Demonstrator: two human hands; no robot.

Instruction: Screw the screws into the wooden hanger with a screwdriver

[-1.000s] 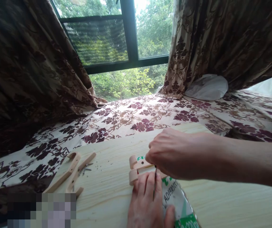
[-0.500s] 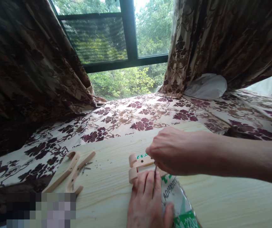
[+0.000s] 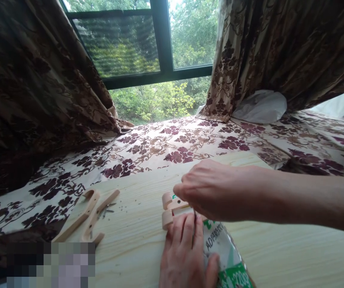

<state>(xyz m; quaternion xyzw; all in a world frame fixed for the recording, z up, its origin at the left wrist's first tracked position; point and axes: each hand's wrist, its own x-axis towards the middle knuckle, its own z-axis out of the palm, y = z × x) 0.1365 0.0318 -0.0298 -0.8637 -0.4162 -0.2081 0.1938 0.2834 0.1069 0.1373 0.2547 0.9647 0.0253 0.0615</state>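
Observation:
My left hand [image 3: 182, 250] lies flat, fingers stretched out and pressing on a pale wooden hook [image 3: 167, 219]. Beside it, a second wooden hook [image 3: 175, 203] with a dark screw hole runs partly under my right hand. Both hooks rest on a flattened white and green printed carton [image 3: 230, 254]. My right hand [image 3: 209, 192] is a fist above the hooks. A thin dark shaft shows below it by my left fingertips; what the fist grips is hidden.
Two more wooden hooks [image 3: 77, 220] lie on the left of the pale wooden board [image 3: 130, 252], with several small screws [image 3: 107, 210] and crumbs. Floral cloth [image 3: 178, 140] spreads behind the board. A white plastic bag [image 3: 260, 107] sits at the back right, below the curtain.
My right fist has turned and moved slightly left, covering more of the shaft and the far hook. My left hand keeps its place on the near hook.

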